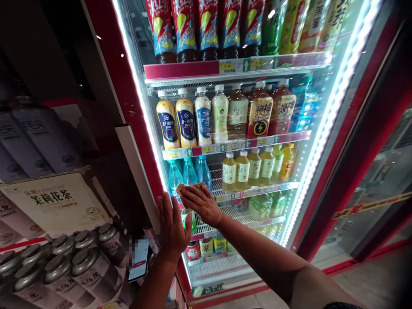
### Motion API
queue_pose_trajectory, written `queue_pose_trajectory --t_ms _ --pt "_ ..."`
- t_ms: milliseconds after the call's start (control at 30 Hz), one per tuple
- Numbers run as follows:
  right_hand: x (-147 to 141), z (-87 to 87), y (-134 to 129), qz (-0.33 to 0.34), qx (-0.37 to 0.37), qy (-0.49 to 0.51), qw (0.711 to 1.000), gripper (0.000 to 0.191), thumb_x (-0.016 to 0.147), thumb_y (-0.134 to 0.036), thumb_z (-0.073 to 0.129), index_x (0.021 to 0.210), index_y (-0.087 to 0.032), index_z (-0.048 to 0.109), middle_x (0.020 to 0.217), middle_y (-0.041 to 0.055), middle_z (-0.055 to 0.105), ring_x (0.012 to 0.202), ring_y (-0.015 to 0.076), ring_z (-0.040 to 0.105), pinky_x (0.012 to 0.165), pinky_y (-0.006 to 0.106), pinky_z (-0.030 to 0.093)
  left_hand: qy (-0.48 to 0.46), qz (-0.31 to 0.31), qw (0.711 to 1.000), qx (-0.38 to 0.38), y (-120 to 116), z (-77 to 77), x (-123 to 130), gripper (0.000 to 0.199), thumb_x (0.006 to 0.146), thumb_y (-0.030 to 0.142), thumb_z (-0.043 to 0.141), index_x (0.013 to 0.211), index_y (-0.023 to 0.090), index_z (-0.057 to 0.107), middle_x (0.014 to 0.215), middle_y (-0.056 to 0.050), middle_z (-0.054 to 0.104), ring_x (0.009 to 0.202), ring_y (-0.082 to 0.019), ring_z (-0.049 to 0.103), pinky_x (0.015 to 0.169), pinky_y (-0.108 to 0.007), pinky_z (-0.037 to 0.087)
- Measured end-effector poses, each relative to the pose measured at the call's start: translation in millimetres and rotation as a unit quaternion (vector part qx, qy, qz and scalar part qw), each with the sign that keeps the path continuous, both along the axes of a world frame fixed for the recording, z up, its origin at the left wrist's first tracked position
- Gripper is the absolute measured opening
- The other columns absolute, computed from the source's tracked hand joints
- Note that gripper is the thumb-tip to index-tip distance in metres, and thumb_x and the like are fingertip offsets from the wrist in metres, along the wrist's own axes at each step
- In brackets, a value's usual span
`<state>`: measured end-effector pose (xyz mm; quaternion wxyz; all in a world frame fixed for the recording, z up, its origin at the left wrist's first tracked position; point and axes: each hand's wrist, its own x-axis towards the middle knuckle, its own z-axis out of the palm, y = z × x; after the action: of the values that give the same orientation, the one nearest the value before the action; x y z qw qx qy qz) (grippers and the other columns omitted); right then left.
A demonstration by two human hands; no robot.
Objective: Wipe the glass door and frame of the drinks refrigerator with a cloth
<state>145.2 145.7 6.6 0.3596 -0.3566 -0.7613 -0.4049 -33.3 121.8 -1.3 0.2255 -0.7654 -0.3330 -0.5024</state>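
My right hand point(202, 205) reaches in from the right and lies against the glass door of a lit drinks fridge. Under its fingers is a crumpled brownish cloth point(180, 188), mostly covered; whether it is cloth or paper is hard to make out. My left hand point(174, 227) is raised beside it at the door's left edge, fingers stretched out and holding nothing. Behind the glass, near my fingertips, stand blue bottles point(189, 171). Green-labelled bottles point(243, 169) share that shelf to the right.
The fridge's red frame point(111, 81) and a pale upright edge point(135, 171) run along the left. Silver-lidded canisters point(86, 262), a jasmine tea sign point(61, 201) and a phone-like screen point(139, 259) are at lower left. Another red-framed cabinet point(370, 184) stands at right.
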Motion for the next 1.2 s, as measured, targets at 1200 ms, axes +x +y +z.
queue_pose_trajectory --t_ms 1200 --pt "115 -0.4 -22 -0.026 0.005 0.077 0.997 0.048 0.103 -0.02 0.05 0.151 -0.03 0.052 0.159 -0.0069 0.053 0.163 0.0159 0.014 0.137 0.044 0.0 -0.057 0.162 0.98 -0.101 41 -13.8 34 0.09 0.098 0.052 0.051 0.167 0.02 0.003 0.173 -0.024 -0.007 0.16 -0.046 -0.006 0.122 -0.077 0.01"
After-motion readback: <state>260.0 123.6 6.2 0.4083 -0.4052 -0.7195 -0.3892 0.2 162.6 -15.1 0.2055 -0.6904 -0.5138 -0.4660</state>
